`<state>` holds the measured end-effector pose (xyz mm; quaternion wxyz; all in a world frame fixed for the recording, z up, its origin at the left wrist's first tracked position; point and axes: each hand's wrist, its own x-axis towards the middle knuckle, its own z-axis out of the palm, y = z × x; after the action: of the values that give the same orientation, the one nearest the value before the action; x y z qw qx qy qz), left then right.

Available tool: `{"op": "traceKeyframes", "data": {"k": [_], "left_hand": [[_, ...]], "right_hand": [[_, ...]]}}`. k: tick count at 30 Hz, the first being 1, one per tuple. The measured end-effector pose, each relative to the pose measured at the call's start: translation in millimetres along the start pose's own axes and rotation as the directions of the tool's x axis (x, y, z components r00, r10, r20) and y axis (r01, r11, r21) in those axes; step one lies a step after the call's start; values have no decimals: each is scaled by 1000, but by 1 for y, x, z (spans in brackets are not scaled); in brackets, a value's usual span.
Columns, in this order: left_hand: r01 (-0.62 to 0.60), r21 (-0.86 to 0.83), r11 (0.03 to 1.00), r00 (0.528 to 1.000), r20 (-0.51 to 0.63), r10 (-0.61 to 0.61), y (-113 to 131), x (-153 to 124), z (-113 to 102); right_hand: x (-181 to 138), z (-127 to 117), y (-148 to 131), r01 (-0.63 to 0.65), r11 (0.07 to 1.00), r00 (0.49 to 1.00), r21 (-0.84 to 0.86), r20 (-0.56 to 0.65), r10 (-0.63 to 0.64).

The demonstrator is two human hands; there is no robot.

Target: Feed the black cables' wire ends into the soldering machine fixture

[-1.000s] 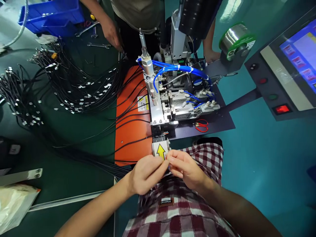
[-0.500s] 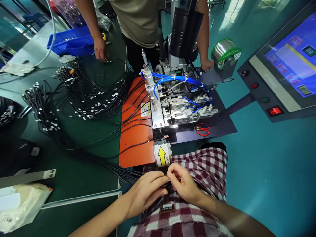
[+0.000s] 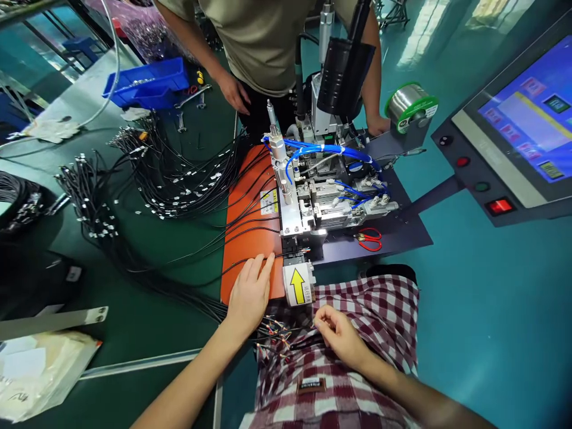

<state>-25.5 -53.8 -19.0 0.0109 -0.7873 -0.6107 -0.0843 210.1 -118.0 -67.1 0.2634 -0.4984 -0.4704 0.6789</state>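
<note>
Fingers (image 3: 267, 269), left hand (image 3: 246, 301): extended at black cable (image 3: 242, 261), axis left-to-right, end pointing right beyond orange plate (image 3: 248, 245) edge; right hand (image 3: 338, 335): curled, grip unclear.

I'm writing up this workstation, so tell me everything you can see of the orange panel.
The orange panel is a smooth, broad sheet, perhaps painted metal, lying roughly level. It sits between the dark green table and the silver machine. A white-and-yellow label is on it beside the machine, and several thin black cables cross it. The left hand covers some of its near part; whether it presses the panel or a cable, I can't tell.
</note>
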Motion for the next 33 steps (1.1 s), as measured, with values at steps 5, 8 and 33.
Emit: {"op": "traceKeyframes", "data": {"k": [5, 8, 33], "left_hand": [[-7, -45, 999, 999, -37, 5, -5, -1, 4], [10, -57, 998, 1000, -20, -11, -5, -2, 6], [172, -731, 661, 880, 415, 230, 44, -32, -84]], "right_hand": [[-8, 3, -1, -1, 997, 999, -82, -34, -2], [-14, 3, 0, -1, 992, 1000, -124, -16, -1], [-2, -11, -99, -6, 980, 995, 199, 97, -14]]}}
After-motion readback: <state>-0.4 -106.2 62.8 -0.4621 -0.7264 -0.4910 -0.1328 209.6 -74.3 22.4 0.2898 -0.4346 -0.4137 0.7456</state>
